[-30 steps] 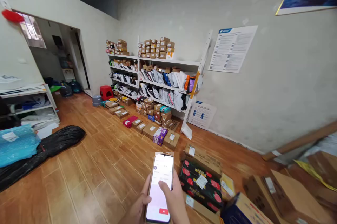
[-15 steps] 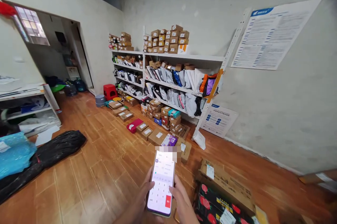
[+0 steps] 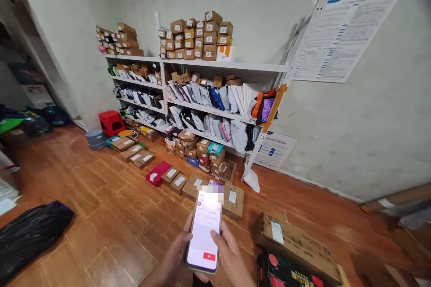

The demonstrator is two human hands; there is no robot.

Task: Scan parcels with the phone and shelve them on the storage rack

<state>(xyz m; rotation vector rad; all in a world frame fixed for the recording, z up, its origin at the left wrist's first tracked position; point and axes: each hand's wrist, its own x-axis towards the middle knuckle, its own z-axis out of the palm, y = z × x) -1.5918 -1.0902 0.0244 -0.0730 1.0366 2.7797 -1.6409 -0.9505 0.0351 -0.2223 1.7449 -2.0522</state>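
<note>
A smartphone (image 3: 203,237) is held upright at the bottom middle of the head view, its bright screen facing me. On the screen a red button shows low down, and the top part is blurred out. My left hand (image 3: 180,244) wraps the phone's left edge, with the thumb along the side. My right hand (image 3: 227,249) grips the right edge, and its thumb lies over the screen. Fingers behind the phone are mostly hidden. Just beyond the phone, a row of cardboard parcels (image 3: 233,200) lies on the floor.
White shelves (image 3: 222,65) along the wall carry boxes and bagged parcels. Large cartons (image 3: 296,244) stand at the lower right. A black bag (image 3: 33,237) lies on the wooden floor at left. A red stool (image 3: 112,124) and a grey bucket (image 3: 95,139) stand near the shelves.
The view has turned right and come nearer the shelves. The number keypad on the phone screen is gone, and a red button now shows at the bottom. Both hands still hold the phone.
</note>
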